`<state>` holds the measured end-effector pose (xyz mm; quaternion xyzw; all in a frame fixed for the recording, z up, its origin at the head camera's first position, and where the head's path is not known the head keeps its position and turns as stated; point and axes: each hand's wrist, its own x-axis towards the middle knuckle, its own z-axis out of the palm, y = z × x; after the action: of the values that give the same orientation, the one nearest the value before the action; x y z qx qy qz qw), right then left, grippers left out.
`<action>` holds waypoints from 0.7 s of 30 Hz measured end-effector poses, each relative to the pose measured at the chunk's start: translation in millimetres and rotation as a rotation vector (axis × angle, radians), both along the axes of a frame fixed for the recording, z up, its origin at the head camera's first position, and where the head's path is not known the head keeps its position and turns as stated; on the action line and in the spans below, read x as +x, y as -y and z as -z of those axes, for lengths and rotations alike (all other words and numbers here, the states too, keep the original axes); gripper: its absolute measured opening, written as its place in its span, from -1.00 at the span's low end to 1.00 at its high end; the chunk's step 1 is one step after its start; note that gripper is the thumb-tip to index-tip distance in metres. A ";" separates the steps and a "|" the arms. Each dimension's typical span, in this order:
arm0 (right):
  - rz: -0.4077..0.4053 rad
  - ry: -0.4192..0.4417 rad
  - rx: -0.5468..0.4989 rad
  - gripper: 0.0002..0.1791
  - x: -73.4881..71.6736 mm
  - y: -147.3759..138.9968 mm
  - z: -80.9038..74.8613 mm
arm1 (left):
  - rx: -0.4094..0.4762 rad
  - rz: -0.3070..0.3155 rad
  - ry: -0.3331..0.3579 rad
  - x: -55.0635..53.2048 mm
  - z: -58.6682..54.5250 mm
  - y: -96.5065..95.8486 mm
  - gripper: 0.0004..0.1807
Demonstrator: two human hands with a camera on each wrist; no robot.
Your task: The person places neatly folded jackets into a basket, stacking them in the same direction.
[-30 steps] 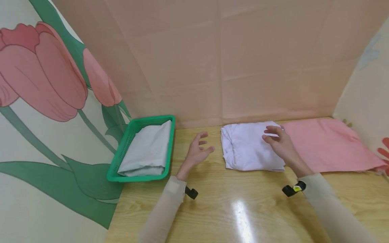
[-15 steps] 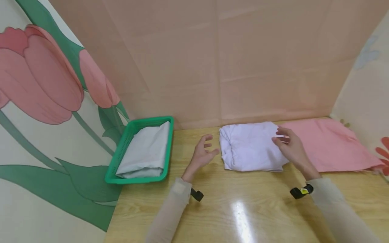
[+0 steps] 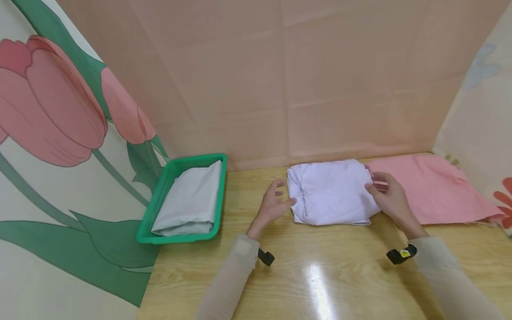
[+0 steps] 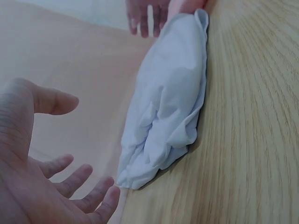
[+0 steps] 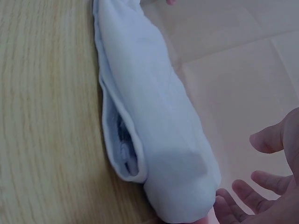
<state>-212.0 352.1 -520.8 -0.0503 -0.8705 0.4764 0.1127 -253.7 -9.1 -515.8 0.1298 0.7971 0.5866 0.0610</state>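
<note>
A folded white cloth lies on the wooden table between the two hands. Just off its left edge is my left hand, thumb and fingers spread apart with nothing between them; the left wrist view shows the cloth beyond those fingers. At the cloth's right end my right hand is held with relaxed fingers, the thumb over the edge. In the right wrist view its fingertips are close beside the cloth; whether they touch it I cannot tell.
To the left stands a green plastic basket holding a folded pale grey cloth. A pink cloth lies flat to the right, meeting the white one. A beige sheet hangs behind the table.
Both hands have shifted right. The left has come up to the white cloth's left edge, and the right has moved from above the cloth to its right end. The cloth stays put.
</note>
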 end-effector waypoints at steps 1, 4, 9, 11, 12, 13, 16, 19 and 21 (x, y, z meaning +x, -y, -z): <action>0.000 0.003 0.004 -0.32 -0.2 -0.8 1.6 | -0.009 0.000 -0.003 -0.4 1.7 -1.5 -0.20; 0.000 0.021 0.030 -0.30 -0.6 -2.7 6.7 | -0.039 -0.001 -0.007 -1.0 7.2 -6.5 -0.20; -0.012 0.068 0.066 -0.24 -0.8 -3.8 14.0 | -0.100 0.010 0.029 0.2 12.6 -15.5 -0.18; -0.022 0.084 0.076 -0.21 -1.1 -3.9 16.0 | -0.136 0.013 0.055 1.1 14.2 -18.7 -0.15; -0.026 0.090 0.083 -0.20 -1.3 -4.0 16.9 | -0.154 0.013 0.064 1.1 15.6 -20.2 -0.15; -0.032 0.094 0.085 -0.19 -1.5 -4.1 17.5 | -0.173 0.015 0.070 0.9 17.5 -21.4 -0.14; -0.056 0.096 0.099 -0.18 -2.6 -4.5 19.4 | -0.209 0.020 0.074 0.2 22.5 -24.6 -0.12; -0.088 0.101 0.094 -0.17 -3.3 -4.5 21.5 | -0.215 0.027 0.072 -0.7 25.0 -27.3 -0.11; -0.105 0.119 0.083 -0.14 -3.5 -4.1 22.8 | -0.210 0.018 0.086 -0.9 24.3 -29.3 -0.12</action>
<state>-215.5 356.2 -543.6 -0.0279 -0.8962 0.4412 0.0375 -254.6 20.2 -540.1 0.1045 0.8496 0.5042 0.1138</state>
